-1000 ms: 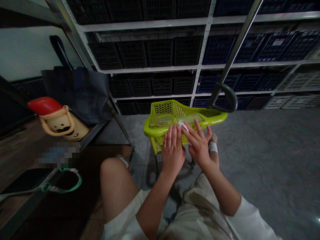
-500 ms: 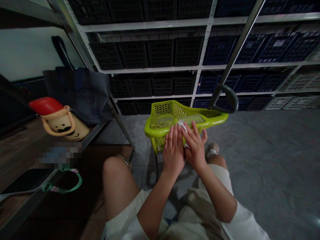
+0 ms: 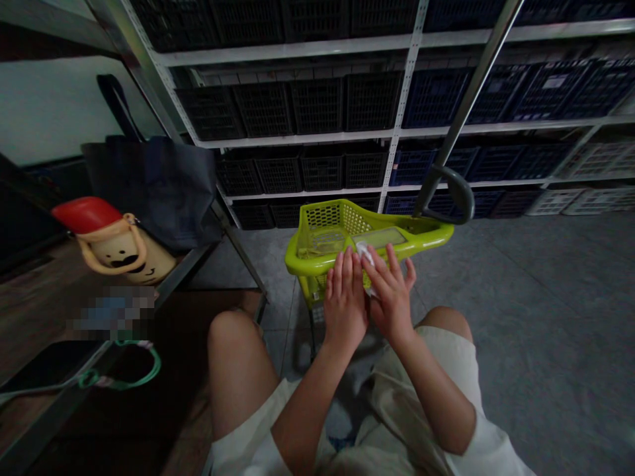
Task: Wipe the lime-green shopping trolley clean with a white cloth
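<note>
A crumpled white tissue shows between my two hands, partly under the fingers of my right hand. That hand holds it with fingers bent a little and somewhat spread, the thumb side against my other hand. My left hand lies flat, its fingers stretched out and side by side towards the near rim of a yellow-green shopping cart. Whether the fingertips touch the rim cannot be made out. The cart has a perforated basket and a clear panel on top.
A metal pole with a dark grey loop handle rises at the cart's right end. Behind stand white shelves with dark crates. At left, a table holds a red-capped bottle, a dark bag, a phone and a green cord.
My right knee has swung outward to the right, and the right shoe seen before is now hidden. Both hands stay nearly in place, the right fingers slightly shifted over the tissue.
</note>
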The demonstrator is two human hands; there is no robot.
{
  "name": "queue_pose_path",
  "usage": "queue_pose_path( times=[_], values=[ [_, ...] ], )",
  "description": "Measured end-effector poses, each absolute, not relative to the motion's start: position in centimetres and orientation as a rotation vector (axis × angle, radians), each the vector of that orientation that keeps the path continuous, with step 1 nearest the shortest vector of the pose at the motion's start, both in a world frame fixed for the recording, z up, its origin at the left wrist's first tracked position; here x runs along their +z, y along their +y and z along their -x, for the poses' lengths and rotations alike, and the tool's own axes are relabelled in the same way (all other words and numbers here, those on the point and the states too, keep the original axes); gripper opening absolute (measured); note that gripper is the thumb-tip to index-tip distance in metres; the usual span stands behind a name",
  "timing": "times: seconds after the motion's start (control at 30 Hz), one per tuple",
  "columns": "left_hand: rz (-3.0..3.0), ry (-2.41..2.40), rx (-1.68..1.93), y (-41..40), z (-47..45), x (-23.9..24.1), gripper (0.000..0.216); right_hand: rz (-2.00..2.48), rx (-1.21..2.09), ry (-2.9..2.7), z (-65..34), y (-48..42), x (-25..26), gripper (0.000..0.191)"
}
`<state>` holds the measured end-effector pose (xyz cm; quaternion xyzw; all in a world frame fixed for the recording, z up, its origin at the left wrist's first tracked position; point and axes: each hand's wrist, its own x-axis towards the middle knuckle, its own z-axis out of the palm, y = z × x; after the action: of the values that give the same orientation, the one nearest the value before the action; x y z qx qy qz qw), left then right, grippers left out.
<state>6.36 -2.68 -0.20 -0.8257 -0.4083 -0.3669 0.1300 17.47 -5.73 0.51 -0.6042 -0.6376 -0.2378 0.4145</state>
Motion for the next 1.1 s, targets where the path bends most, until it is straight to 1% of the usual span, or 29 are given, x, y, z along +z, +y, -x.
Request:
queue_pose_path(
  times=[0.1, 0.27, 0.33, 0.43, 0.53, 0.63, 0.73, 0.87, 0.93, 1.0, 1.1],
  values=[
    [2.403, -1.184, -1.053, -2.6, -6.1, -0.1, 0.070, 1.481, -0.619, -1.650, -18.3, -5.7, 0.2, 0.072],
    [2.431, -1.190, -1.042, -2.7, -6.2, 0.2, 0.075, 1.649, -0.645, -1.122, -23.9, -4.7, -0.8, 0.072],
    [2.419, -1.207, -1.053, -2.8, -6.5, 0.2, 0.075, 1.687, -0.623, -1.051, -24.0, -4.6, -0.7, 0.072],
    [2.395, -1.218, -1.070, -2.7, -6.8, 0.0, 0.071, 1.617, -0.621, -1.258, -21.1, -4.8, -0.1, 0.075],
    [2.369, -1.202, -1.093, -2.6, -6.7, -0.3, 0.066, 1.441, -0.607, -1.575, -17.8, -5.2, 0.4, 0.070],
    [2.372, -1.185, -1.085, -2.4, -6.3, -0.3, 0.065, 1.392, -0.635, -1.641, -17.8, -5.1, 0.1, 0.066],
    [2.393, -1.170, -1.050, -2.4, -6.1, -0.1, 0.069, 1.492, -0.677, -1.381, -20.8, -4.6, -0.7, 0.068],
    [2.378, -1.191, -1.054, -2.6, -6.4, 0.1, 0.071, 1.613, -0.597, -1.021, -23.1, -4.0, -1.0, 0.069],
    [2.370, -1.210, -1.062, -2.7, -6.6, 0.0, 0.070, 1.628, -0.595, -1.066, -22.0, -4.2, -0.6, 0.072],
    [2.364, -1.213, -1.071, -2.7, -6.7, -0.1, 0.068, 1.587, -0.616, -1.262, -19.8, -4.5, -0.2, 0.076],
    [2.346, -1.199, -1.088, -2.6, -6.6, -0.3, 0.064, 1.471, -0.622, -1.558, -17.0, -4.9, 0.1, 0.075]
  ],
)
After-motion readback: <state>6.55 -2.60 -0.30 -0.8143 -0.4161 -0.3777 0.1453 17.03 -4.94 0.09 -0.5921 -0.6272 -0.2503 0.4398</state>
